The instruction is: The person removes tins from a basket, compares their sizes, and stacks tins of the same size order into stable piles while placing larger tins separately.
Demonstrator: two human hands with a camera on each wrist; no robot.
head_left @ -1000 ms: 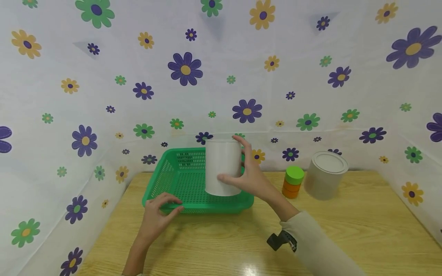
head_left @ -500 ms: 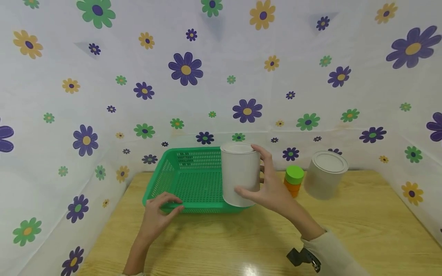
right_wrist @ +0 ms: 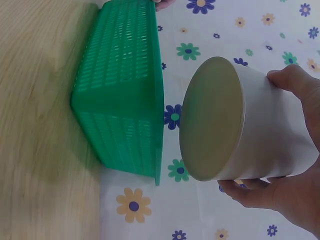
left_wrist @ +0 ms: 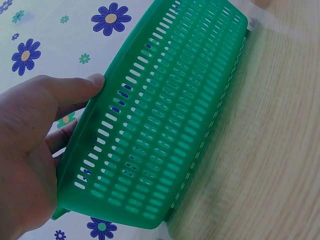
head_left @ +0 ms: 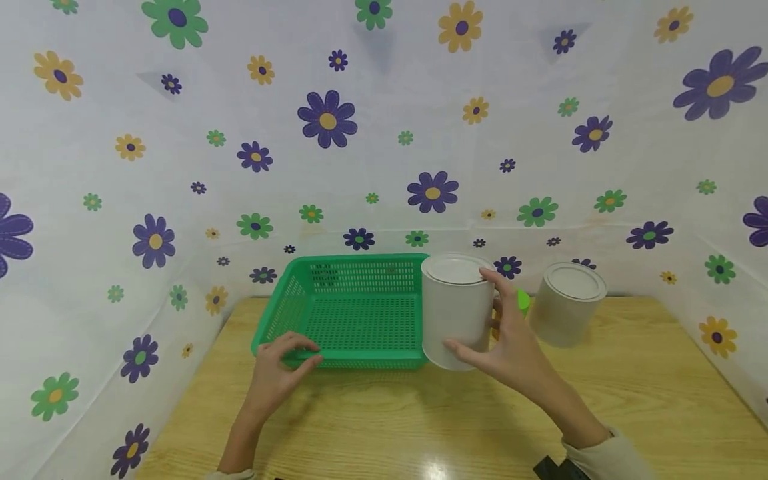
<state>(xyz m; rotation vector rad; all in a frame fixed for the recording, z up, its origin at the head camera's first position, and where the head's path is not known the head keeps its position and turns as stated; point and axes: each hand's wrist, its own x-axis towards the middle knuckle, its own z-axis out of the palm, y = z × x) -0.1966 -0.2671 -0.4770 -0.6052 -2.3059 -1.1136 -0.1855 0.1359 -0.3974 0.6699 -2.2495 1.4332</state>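
Note:
A white lidded can (head_left: 457, 313) is in my right hand (head_left: 516, 347), whose thumb and fingers wrap its sides. The right wrist view shows the can's round bottom (right_wrist: 212, 120) raised off the table, beside the end wall of the green basket (right_wrist: 120, 95). My left hand (head_left: 279, 370) pinches the basket's near rim (head_left: 366, 363) at the left, thumb on the near side. From the left wrist view, the thumb (left_wrist: 80, 90) lies on the rim of the slotted basket wall (left_wrist: 150, 115). Nothing lies in the basket.
A second white lidded can (head_left: 567, 310) stands at the right on the wooden table (head_left: 648, 373). The jar with a bright green lid (head_left: 523, 302) is mostly hidden behind my right hand. A flower-printed sheet (head_left: 384, 167) hangs behind and along both sides.
My right hand has carried the white can rightward from over the basket to just past its right end, tipping its lid into view. My left hand stays on the rim.

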